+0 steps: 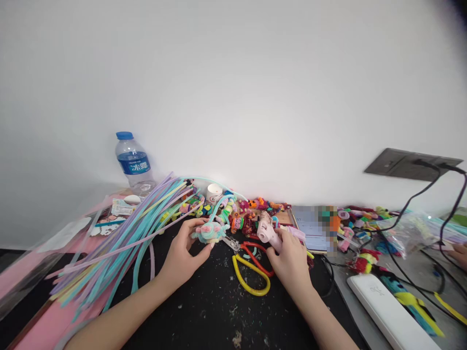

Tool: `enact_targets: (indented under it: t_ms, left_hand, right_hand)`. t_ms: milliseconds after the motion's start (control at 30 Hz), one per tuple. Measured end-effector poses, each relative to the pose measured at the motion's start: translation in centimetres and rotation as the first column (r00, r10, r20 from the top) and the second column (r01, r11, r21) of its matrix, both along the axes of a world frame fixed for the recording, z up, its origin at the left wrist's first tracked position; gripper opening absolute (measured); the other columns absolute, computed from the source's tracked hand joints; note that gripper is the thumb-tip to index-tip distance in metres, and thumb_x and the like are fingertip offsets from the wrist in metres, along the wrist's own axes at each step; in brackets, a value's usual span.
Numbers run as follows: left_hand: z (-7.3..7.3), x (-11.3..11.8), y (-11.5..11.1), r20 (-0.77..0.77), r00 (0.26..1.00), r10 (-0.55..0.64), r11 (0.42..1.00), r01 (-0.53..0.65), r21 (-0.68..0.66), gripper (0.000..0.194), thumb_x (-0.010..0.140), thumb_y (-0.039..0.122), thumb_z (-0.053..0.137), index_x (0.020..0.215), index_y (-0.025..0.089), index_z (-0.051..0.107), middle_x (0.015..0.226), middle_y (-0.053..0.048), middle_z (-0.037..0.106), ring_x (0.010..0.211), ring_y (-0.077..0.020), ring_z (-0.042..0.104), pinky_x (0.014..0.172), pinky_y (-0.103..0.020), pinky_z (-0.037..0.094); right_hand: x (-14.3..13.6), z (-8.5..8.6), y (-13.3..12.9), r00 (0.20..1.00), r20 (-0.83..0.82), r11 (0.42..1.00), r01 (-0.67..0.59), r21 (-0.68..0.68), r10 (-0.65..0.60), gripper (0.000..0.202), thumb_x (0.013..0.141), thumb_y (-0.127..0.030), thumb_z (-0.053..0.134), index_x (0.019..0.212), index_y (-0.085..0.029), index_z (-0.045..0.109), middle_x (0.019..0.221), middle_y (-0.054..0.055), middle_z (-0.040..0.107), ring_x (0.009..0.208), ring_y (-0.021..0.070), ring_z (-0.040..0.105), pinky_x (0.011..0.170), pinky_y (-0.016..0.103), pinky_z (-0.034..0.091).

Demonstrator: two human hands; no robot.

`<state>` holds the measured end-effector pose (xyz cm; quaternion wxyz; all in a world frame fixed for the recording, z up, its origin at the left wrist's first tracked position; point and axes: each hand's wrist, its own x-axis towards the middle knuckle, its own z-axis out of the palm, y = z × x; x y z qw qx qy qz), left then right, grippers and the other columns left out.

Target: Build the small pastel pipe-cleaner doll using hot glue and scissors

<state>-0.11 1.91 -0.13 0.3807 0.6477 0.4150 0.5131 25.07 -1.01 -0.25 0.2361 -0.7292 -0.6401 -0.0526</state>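
Observation:
A small fuzzy figure [210,231] in mint, pink and yellow, with a looped mint stem on top, is held between the thumb and fingers of my left hand [189,250]. My right hand [290,257] is wrapped round a pale pink handheld tool [268,234], whose round end points left toward the figure. Between the hands, scissors [251,279] with one yellow and one red handle lie on the black mat [197,311], their blades partly under the figure. The figure and the tool are apart.
A bundle of pastel fuzzy stems [124,253] spreads at the left, below a water bottle [134,163]. Behind the hands are colourful fuzzy pieces [248,221], a paper cup [214,193] and a tablet [314,228]. A white power strip [390,311], cables and another person's hand [458,255] are at the right.

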Motion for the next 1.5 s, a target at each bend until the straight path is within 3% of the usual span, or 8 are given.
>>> enact_targets:
  t_ms: [400,600,733,933,1133,1500]
  left_hand:
    - [-0.1,0.0,0.3,-0.068,0.996,0.055,0.998,-0.053,0.026,0.035,0.074,0.016,0.058,0.106,0.022,0.043,0.111,-0.006,0.052,0.106,-0.0199,0.055,0.089,-0.033,0.047]
    - [0.0,-0.2,0.2,-0.130,0.990,0.050,0.998,-0.045,0.040,0.032,0.076,0.016,0.057,0.104,0.023,0.043,0.111,-0.006,0.054,0.108,-0.0206,0.054,0.090,-0.034,0.046]
    - [0.2,-0.2,0.0,-0.143,0.990,0.017,0.999,-0.011,0.045,0.032,0.077,0.016,0.057,0.105,0.023,0.044,0.113,-0.007,0.054,0.109,-0.0205,0.053,0.091,-0.034,0.046]
    - [-0.1,-0.1,0.0,-0.115,0.993,0.001,0.999,0.004,0.041,0.032,0.077,0.017,0.057,0.106,0.023,0.045,0.114,-0.007,0.054,0.109,-0.0211,0.054,0.090,-0.034,0.046]
    - [-0.3,0.0,0.1,-0.074,0.997,-0.014,1.000,0.015,0.005,0.031,0.077,0.018,0.058,0.104,0.023,0.044,0.117,-0.008,0.053,0.111,-0.0216,0.053,0.092,-0.035,0.046]
    - [-0.5,0.0,0.3,-0.042,0.999,-0.001,0.995,-0.003,-0.096,0.029,0.077,0.020,0.057,0.103,0.024,0.045,0.119,-0.008,0.054,0.109,-0.0231,0.055,0.091,-0.038,0.047]
  right_hand:
    - [-0.4,0.2,-0.4,0.935,-0.254,0.961,-0.204,0.190,0.248,0.024,0.081,-0.027,0.051,0.103,-0.018,0.056,0.091,0.007,0.064,0.082,0.0243,0.057,0.070,0.034,0.043]
    - [-1.2,0.9,-0.9,0.849,-0.355,0.914,-0.310,0.262,0.390,0.010,0.081,-0.023,0.051,0.086,-0.018,0.058,0.072,0.002,0.059,0.062,0.0170,0.055,0.058,0.027,0.043]
    - [-1.4,0.7,-1.3,0.779,-0.415,0.882,-0.403,0.243,0.470,0.008,0.080,-0.022,0.052,0.084,-0.018,0.058,0.071,0.002,0.059,0.061,0.0163,0.055,0.057,0.026,0.044]
    - [-1.9,0.3,-1.7,0.721,-0.468,0.858,-0.461,0.227,0.511,0.006,0.080,-0.022,0.053,0.079,-0.017,0.057,0.073,0.003,0.058,0.064,0.0169,0.056,0.058,0.026,0.044]
    - [-2.4,0.6,-1.7,0.737,-0.426,0.850,-0.470,0.236,0.525,0.009,0.080,-0.020,0.052,0.071,-0.018,0.053,0.064,0.000,0.051,0.059,0.0156,0.052,0.054,0.025,0.041]
    - [-3.4,0.3,-2.0,0.684,-0.545,0.873,-0.402,0.275,0.486,0.009,0.082,-0.021,0.050,0.082,-0.018,0.059,0.071,0.002,0.055,0.061,0.0152,0.053,0.055,0.024,0.043]
